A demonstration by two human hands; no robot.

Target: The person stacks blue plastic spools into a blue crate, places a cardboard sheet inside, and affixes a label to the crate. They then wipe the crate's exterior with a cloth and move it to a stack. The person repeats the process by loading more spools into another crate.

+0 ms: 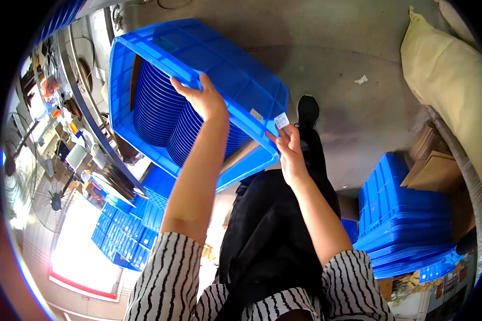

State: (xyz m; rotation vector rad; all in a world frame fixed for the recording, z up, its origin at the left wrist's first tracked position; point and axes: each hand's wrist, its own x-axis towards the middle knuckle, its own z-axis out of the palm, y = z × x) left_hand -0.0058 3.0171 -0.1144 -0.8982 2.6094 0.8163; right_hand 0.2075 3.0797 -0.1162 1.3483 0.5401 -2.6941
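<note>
A large blue plastic crate (235, 69) lies tilted in front of me, its opening facing left and toward me. Inside are two rows of blue round-edged pieces (158, 104), stacked closely like dishes or discs; their exact kind is unclear. My left hand (206, 101) straddles the crate's upper rim, thumb and fingers apart on either side of it. At the rim's right corner, my right hand (290, 155) has its fingertips on a small white printed label (281, 120), against the crate. A second, tan label (256, 114) sits on the crate nearby.
Nested blue crates (396, 214) stand at right beside folded cardboard (436, 171). A pale yellow sack (444, 80) lies at the far right. On the left are a cluttered bench, fans (53, 200) and more stacked blue crates (126, 230). A paper scrap (361, 79) lies on the floor.
</note>
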